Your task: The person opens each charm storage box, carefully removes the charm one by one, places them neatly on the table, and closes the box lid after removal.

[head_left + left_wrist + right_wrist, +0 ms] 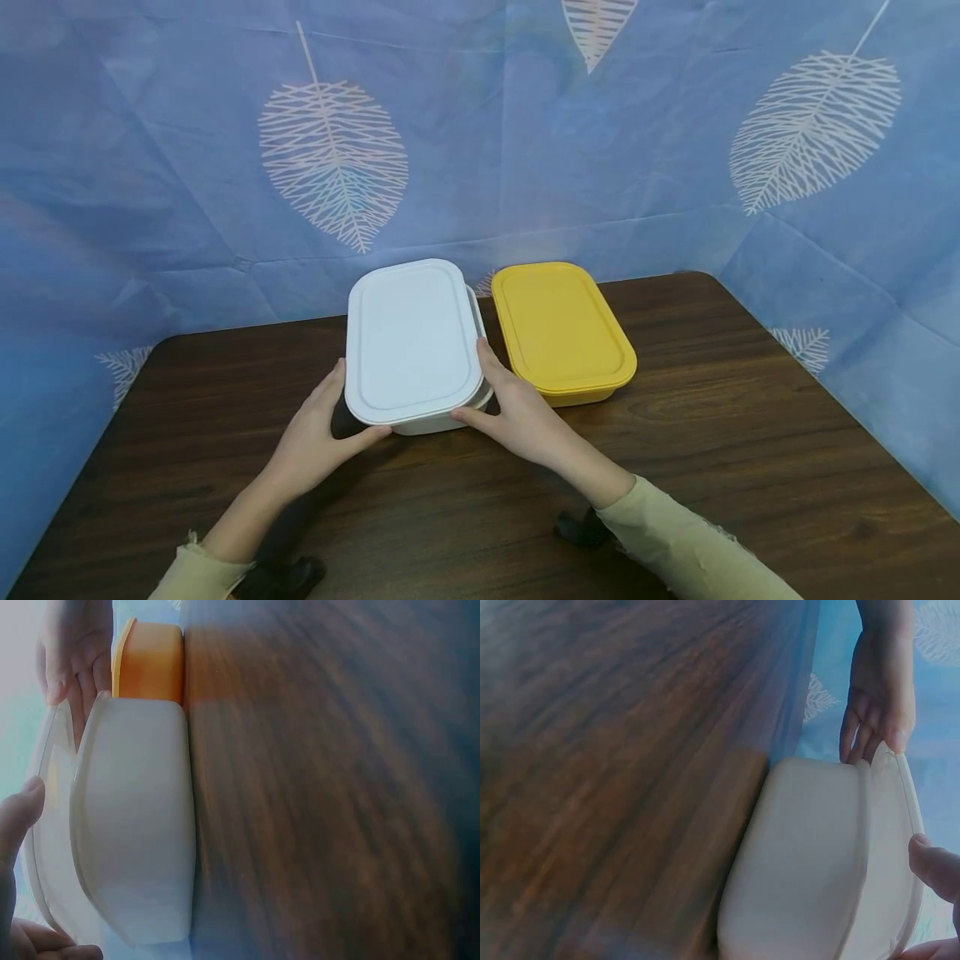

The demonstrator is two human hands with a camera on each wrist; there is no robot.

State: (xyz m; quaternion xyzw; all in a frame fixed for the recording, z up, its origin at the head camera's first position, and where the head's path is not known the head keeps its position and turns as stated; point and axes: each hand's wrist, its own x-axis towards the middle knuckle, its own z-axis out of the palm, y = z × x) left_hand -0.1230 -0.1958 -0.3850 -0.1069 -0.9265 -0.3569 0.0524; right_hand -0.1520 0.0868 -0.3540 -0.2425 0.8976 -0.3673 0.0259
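Observation:
A white lid (412, 342) lies tilted over a white rectangular container (139, 817), with a gap between the two rims in both wrist views. It sits shifted to the left, so part of the container's right rim shows in the head view. My left hand (315, 437) grips the lid's near left corner, thumb at the front edge and fingers along the side. On the near right corner, my right hand (521, 417) holds the lid between thumb and fingers. The container stands on the table; its inside is hidden under the lid.
Close to the right of the white container stands a yellow container (562, 333) with its yellow lid on. Both are near the back edge of the dark wooden table (750, 417). A blue cloth (525, 150) with white leaf prints hangs behind.

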